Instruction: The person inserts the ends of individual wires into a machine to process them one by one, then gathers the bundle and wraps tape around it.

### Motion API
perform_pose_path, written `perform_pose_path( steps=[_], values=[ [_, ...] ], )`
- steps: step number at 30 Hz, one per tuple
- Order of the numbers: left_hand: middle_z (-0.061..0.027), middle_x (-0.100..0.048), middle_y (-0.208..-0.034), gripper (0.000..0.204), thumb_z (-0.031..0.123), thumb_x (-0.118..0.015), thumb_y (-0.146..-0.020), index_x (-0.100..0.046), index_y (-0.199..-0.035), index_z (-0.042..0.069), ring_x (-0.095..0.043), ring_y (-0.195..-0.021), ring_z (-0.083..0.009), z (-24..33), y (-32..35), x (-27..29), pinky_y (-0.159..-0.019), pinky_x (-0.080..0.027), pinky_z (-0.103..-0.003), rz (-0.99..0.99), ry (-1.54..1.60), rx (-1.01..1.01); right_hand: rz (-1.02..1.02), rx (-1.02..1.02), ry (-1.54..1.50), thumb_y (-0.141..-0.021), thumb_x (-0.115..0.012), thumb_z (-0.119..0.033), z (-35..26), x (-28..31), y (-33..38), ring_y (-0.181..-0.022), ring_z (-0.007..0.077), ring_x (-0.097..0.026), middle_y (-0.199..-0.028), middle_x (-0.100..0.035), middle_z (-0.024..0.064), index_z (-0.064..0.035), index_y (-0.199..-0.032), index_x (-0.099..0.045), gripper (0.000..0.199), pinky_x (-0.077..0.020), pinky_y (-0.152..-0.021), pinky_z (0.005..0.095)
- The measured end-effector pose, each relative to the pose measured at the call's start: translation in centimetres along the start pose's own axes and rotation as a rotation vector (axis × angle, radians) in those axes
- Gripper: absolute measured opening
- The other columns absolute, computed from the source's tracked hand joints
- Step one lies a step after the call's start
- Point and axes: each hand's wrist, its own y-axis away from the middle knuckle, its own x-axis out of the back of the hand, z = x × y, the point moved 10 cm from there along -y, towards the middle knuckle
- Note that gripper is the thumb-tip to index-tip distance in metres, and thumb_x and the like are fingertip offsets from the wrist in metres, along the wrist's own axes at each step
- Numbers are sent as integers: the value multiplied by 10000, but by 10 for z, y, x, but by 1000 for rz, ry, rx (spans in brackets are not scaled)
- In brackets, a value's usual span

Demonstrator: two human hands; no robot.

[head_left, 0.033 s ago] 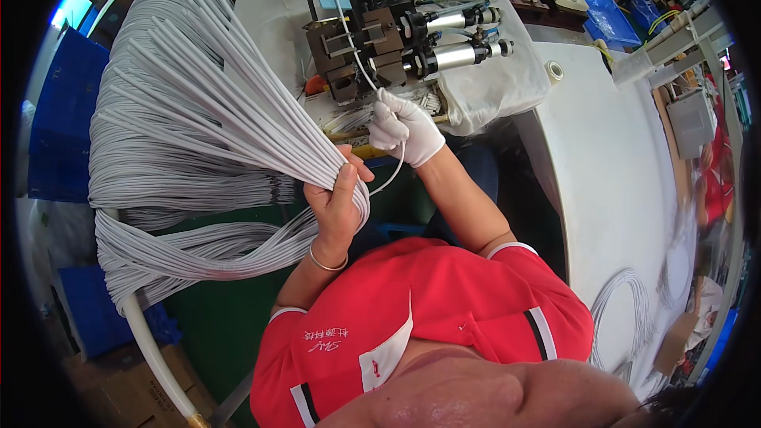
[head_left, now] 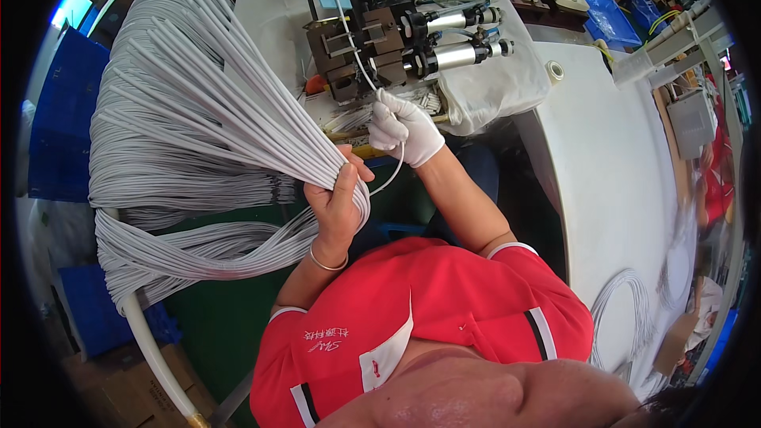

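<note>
My bare left hand [head_left: 337, 200], with a bangle at its wrist, is closed round a thick bundle of white cables [head_left: 254, 99]. The loose cable ends fan out toward the far left. A white glove covers my right hand [head_left: 406, 131]. Its thumb and forefinger pinch a single white cable [head_left: 388, 182], which loops out from beside the bundle. Past the fingertips, the strand runs up between the dark metal blocks of a bench machine [head_left: 342, 51]. My right hand is right in front of these blocks.
More cables hang in a large mass [head_left: 119, 158] over a pale pipe frame [head_left: 158, 357] at the left. Two silver cylinders [head_left: 453, 57] jut from the machine's right. Short white offcuts [head_left: 430, 101] lie below it. A cable coil [head_left: 620, 309] rests on the white table [head_left: 594, 158].
</note>
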Motion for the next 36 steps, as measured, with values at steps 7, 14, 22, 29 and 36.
perform_pose_path(
  steps=[7,14,22,29,36],
  values=[
    [-89,-585,-789,204,-4,-495,-854,-517,-1053,-45,-562,-665,-124,-5,0,1,-664,-440,-248,8,17,12,54,-32,2,-977,-331,-323,9,5,-4,-390,108,-291,-413,-304,-21,-103,-565,-419,475,-240,-398,238],
    [-97,-595,-836,214,-6,-502,-854,-525,-1062,-49,-571,-665,-125,-5,-3,-1,-676,-452,-246,-3,10,-4,53,-39,-19,-976,-337,-327,7,4,-2,-392,106,-296,-416,-308,-19,-103,-563,-418,476,-241,-398,239],
    [-79,-598,-850,163,10,-537,-856,-539,-1013,-35,-574,-664,-111,-20,-3,10,-651,-460,-237,120,61,105,63,-8,59,-965,-379,-331,5,2,-1,-390,106,-322,-422,-338,-7,-87,-607,-470,443,-256,-399,236],
    [-39,-584,-761,121,24,-586,-841,-560,-958,11,-566,-632,-100,-39,-11,18,-606,-457,-228,151,108,212,341,162,174,-920,-481,-370,-29,12,33,-408,91,-413,-510,-475,-4,-38,-981,-576,350,-336,-412,211],
    [-35,-586,-764,99,17,-586,-839,-568,-936,6,-561,-623,-100,-55,4,22,-598,-454,-224,141,60,272,227,418,1133,-777,-689,-132,-28,-29,15,-532,39,-500,-667,-613,22,-6,-938,-643,209,-397,-463,180]
  ],
)
